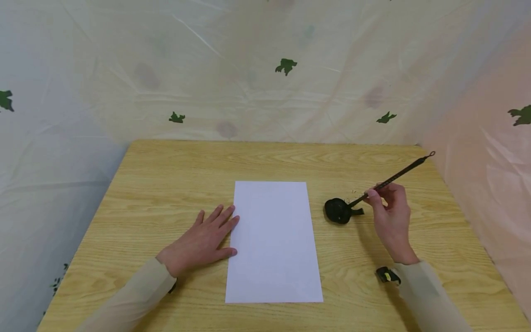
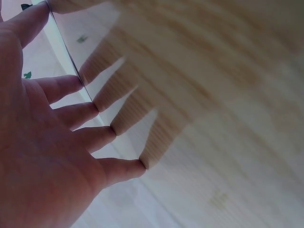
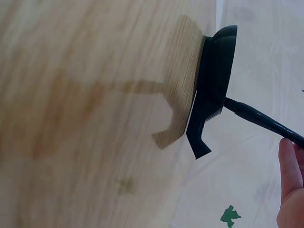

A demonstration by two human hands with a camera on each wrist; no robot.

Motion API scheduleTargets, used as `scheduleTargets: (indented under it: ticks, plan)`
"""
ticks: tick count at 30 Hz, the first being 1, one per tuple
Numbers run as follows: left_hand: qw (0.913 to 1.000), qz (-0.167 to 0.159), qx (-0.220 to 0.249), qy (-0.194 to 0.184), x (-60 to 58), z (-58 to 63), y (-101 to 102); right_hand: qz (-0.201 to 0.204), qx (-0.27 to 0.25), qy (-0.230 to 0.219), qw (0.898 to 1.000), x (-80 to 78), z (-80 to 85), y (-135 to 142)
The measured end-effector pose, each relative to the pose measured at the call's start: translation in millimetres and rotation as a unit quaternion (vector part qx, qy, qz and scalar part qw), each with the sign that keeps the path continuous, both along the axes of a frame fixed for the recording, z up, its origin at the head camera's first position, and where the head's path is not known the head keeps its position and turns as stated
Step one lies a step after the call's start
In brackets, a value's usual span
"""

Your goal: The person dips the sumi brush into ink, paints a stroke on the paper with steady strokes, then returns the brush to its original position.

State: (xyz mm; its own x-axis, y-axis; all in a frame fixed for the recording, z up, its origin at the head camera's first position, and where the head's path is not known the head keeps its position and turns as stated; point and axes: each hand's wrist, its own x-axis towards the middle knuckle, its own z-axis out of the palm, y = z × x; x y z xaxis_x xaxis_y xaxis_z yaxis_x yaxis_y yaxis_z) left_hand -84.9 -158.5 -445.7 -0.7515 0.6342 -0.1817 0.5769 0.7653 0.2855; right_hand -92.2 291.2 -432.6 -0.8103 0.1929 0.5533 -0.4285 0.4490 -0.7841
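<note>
A dark calligraphy brush (image 1: 400,174) slants up to the right, its handle pinched between the thumb and fingers of my right hand (image 1: 392,221). The brush's lower end dips into a small black ink dish (image 1: 337,211) with a stubby, bent handle. In the right wrist view the brush (image 3: 266,121) meets the dish (image 3: 221,66) at its rim, and the bristles are hidden inside. My left hand (image 1: 203,242) lies spread with straight fingers on the left edge of a blank white sheet of paper (image 1: 274,244). Its fingertips (image 2: 128,171) press down in the left wrist view.
The wooden table (image 1: 186,170) has a light grain and extends under everything. Pale curtains (image 1: 232,83) with green leaf shapes enclose it at the back and both sides. A black strap with a yellow spot (image 1: 387,275) sits at my right wrist.
</note>
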Motion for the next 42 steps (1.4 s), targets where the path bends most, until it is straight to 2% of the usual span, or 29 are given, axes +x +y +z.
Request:
scheduleTargets:
  ticks: [21, 30, 42]
  plan:
    - [1.0, -0.003, 0.003, 0.003, 0.4, -0.3, -0.2, -0.011, 0.02, -0.005, 1.0, 0.3, -2.1, 2.6]
    - [1.0, -0.001, -0.001, 0.0, -0.4, 0.8, 0.3, -0.015, 0.03, 0.009, 0.999, -0.9, -2.5, 5.0]
    - [1.0, 0.001, 0.0, -0.003, 0.3, 1.6, 0.6, -0.014, 0.016, 0.022, 1.0, 2.5, 3.0, 7.7]
